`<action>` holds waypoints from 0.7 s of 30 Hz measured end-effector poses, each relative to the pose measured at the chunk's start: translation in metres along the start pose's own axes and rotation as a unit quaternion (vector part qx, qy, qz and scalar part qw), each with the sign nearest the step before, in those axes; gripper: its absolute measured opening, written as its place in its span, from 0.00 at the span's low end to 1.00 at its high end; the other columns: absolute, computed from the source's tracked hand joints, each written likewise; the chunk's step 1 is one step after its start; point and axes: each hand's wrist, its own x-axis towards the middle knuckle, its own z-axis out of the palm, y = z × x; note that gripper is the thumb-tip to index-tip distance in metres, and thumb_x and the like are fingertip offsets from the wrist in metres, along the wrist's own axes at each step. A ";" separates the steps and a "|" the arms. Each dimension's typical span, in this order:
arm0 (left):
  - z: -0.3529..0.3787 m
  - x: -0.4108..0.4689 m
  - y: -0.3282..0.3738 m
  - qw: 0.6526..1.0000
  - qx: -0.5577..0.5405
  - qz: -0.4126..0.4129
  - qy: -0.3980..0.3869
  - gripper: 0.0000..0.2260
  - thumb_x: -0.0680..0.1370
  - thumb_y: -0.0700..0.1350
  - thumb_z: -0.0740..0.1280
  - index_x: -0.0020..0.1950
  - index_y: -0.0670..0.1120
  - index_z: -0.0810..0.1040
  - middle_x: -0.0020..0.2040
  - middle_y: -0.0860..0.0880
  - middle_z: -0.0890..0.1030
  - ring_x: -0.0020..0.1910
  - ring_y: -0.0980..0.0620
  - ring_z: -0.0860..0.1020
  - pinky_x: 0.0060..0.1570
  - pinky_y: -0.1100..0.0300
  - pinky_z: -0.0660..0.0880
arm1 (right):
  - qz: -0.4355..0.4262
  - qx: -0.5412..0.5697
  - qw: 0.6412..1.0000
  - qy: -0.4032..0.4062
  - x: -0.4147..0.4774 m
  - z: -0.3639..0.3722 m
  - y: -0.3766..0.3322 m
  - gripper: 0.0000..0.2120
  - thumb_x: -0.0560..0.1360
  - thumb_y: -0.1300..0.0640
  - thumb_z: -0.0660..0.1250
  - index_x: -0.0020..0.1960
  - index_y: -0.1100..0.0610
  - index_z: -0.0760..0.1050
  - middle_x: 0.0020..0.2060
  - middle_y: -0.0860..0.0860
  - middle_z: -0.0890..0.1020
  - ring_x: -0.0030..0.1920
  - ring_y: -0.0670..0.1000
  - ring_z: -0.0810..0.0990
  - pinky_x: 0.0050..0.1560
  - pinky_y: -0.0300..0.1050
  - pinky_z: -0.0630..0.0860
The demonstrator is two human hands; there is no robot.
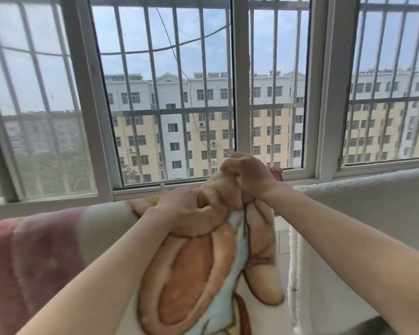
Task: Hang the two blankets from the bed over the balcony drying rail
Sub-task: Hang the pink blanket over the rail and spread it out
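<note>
Two bare hands work near the middle of the view, both closed on the same printed blanket, a plush one with tan and orange cartoon shapes outlined in brown. The left hand sits just below centre, fingers curled and thumb pressed into a fold of the tan cloth. The right hand is at about 1 o'clock from it, slightly higher, fisted round a bunched-up peak of the same cloth. From the two grips the blanket falls toward 6 o'clock. Its pink and cream part spreads toward 9 o'clock, draped over a horizontal edge below the sill; the rail itself is covered and cannot be seen. At 3 o'clock a fleecy white blanket hangs along the same line, just beside the printed one with a narrow gap between them. At 2 o'clock from the right hand, behind it, a red vase stands on the window sill. The window fills the upper half from 9 to 3 o'clock, with metal bars outside and apartment blocks beyond.
</note>
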 end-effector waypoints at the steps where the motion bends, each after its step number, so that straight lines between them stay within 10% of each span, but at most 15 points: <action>1: 0.001 0.002 -0.003 1.000 0.001 -0.020 -0.010 0.15 0.69 0.66 0.57 0.43 0.56 0.66 0.51 0.52 0.78 0.53 0.48 0.75 0.63 0.34 0.57 | 0.007 -0.012 1.000 -0.007 0.004 0.003 0.001 0.12 0.75 0.66 0.60 0.53 0.57 0.79 0.52 0.54 0.79 0.54 0.56 0.76 0.55 0.52 0.73; 5: 0.006 0.013 -0.002 0.999 -0.006 -0.026 -0.034 0.21 0.73 0.63 0.56 0.57 0.50 0.63 0.53 0.47 0.80 0.54 0.44 0.76 0.62 0.40 0.59 | 0.043 -0.088 0.988 -0.124 0.001 0.020 0.010 0.13 0.79 0.47 0.57 0.55 0.50 0.77 0.55 0.52 0.80 0.57 0.55 0.76 0.58 0.51 0.70; 11: 0.006 0.018 -0.007 0.998 -0.024 0.011 -0.055 0.12 0.77 0.61 0.55 0.41 0.54 0.64 0.53 0.48 0.79 0.48 0.47 0.74 0.48 0.51 0.63 | 0.013 -0.044 0.980 -0.191 -0.015 0.035 0.009 0.24 0.66 0.24 0.49 0.47 0.41 0.67 0.50 0.48 0.80 0.51 0.54 0.78 0.51 0.53 0.73; 17: 0.004 0.005 -0.018 1.000 -0.001 -0.012 -0.014 0.14 0.76 0.62 0.57 0.39 0.53 0.68 0.46 0.52 0.72 0.54 0.47 0.73 0.56 0.47 0.66 | -0.021 -0.085 0.977 -0.196 -0.009 0.039 0.002 0.26 0.65 0.25 0.58 0.43 0.48 0.68 0.47 0.46 0.77 0.49 0.53 0.77 0.43 0.46 0.67; 21: 0.008 -0.010 -0.025 0.999 0.028 -0.005 0.017 0.22 0.74 0.65 0.57 0.61 0.54 0.71 0.61 0.49 0.73 0.63 0.47 0.70 0.63 0.41 0.63 | -0.029 -0.089 0.982 -0.167 -0.007 0.044 -0.008 0.24 0.69 0.30 0.60 0.45 0.51 0.72 0.51 0.49 0.76 0.52 0.53 0.77 0.44 0.45 0.66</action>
